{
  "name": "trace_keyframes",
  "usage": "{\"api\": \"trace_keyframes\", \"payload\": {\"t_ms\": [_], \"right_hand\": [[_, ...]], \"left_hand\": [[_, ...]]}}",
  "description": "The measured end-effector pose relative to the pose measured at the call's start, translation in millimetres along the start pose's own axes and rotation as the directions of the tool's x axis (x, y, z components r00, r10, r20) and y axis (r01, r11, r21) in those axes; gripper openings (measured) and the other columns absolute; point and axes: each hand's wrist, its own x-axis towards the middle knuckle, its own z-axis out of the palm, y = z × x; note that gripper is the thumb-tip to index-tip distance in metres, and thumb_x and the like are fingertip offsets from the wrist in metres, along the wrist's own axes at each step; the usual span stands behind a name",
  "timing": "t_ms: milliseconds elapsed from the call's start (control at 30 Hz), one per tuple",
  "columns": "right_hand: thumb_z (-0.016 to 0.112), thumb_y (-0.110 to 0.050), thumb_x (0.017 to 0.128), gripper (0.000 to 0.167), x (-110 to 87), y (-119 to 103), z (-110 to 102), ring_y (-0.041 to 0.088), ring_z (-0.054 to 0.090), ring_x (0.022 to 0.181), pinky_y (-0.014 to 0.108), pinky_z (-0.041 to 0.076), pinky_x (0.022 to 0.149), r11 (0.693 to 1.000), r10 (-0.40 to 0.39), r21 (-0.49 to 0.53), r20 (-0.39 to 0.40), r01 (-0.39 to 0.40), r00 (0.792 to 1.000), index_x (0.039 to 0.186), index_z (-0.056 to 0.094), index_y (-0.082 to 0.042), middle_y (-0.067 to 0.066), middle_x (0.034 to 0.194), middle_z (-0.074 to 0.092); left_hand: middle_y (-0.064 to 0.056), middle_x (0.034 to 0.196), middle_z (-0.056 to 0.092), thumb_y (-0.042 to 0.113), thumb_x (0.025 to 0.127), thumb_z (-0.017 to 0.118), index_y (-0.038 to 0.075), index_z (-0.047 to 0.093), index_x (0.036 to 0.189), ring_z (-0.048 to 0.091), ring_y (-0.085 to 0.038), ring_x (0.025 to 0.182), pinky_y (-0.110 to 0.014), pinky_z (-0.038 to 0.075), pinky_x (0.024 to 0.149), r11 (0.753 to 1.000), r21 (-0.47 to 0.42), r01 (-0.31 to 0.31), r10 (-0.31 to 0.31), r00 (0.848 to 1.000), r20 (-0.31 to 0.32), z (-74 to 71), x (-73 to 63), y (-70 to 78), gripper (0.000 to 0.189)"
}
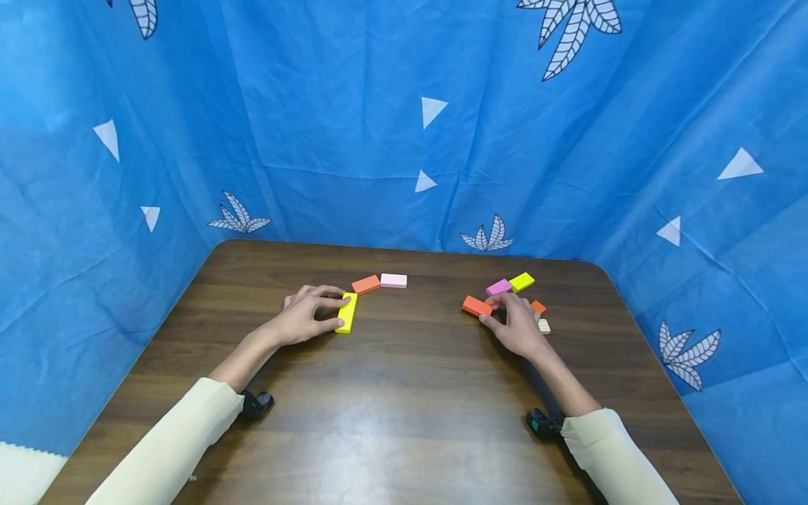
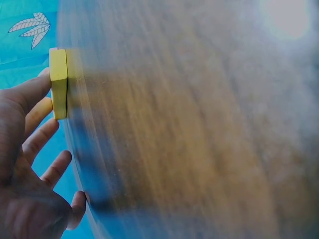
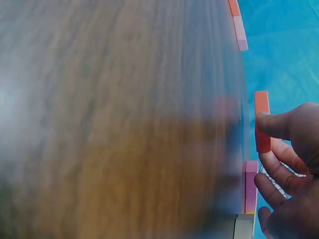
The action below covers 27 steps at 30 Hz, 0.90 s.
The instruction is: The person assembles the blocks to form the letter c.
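Note:
My left hand (image 1: 304, 319) pinches a yellow block (image 1: 346, 313) by its ends, thumb at the near end and a finger at the far end. In the left wrist view the yellow block (image 2: 59, 82) sits at the tabletop, the other fingers spread below it. On the right side, my right hand (image 1: 519, 328) grips an orange-red block (image 1: 477, 306) between thumb and fingers. The right wrist view shows that orange-red block (image 3: 262, 122) raised off the wood, with the thumb across its face.
Beyond the left hand, an orange block (image 1: 366, 284) and a pale pink block (image 1: 394, 280) meet at their ends. Around the right hand lie a purple block (image 1: 499, 287), a yellow-green block (image 1: 522, 282), another orange block (image 1: 538, 307) and a cream block (image 1: 544, 326). A blue curtain (image 1: 391, 140) encloses the table.

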Motion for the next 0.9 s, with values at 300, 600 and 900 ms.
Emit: {"api": "trace_keyframes", "payload": {"t_ms": [300, 600, 900], "right_hand": [[0.082, -0.023, 0.097, 0.039, 1.4, -6, 6, 0.042, 0.051, 0.128, 0.066, 0.026, 0.105, 1.000, 0.021, 0.003, 0.008, -0.021, 1.000, 0.128, 0.066, -0.006, 0.019, 0.133, 0.067], [0.082, -0.024, 0.096, 0.037, 6.0, -15, 12, 0.039, 0.054, 0.124, 0.062, 0.029, 0.103, 1.000, 0.005, 0.023, 0.005, -0.005, 1.000, 0.126, 0.067, -0.007, 0.016, 0.123, 0.069], [0.082, -0.024, 0.097, 0.036, 11.9, -20, 16, 0.039, 0.055, 0.124, 0.065, 0.030, 0.103, 0.999, -0.008, 0.043, 0.009, 0.007, 1.000, 0.125, 0.067, -0.006, 0.017, 0.124, 0.069]], "left_hand": [[-0.006, 0.162, 0.055, 0.036, 0.099, 0.079, 0.023, 0.067, 0.149, 0.044, -0.038, 0.140, -0.071, 0.025, 0.105, 1.000, 0.011, -0.004, 0.004, 1.000, -0.002, 0.9, 0.2, -0.8, 0.054], [-0.008, 0.162, 0.055, 0.035, 0.099, 0.079, 0.020, 0.067, 0.148, 0.045, -0.039, 0.138, -0.070, 0.024, 0.104, 1.000, -0.005, -0.018, 0.017, 1.000, -0.008, 0.3, -1.2, 0.5, 0.053], [-0.007, 0.162, 0.055, 0.035, 0.099, 0.079, 0.022, 0.067, 0.149, 0.045, -0.038, 0.139, -0.071, 0.025, 0.106, 1.000, 0.009, -0.008, 0.008, 1.000, -0.007, 0.2, -2.4, 0.4, 0.052]]}}
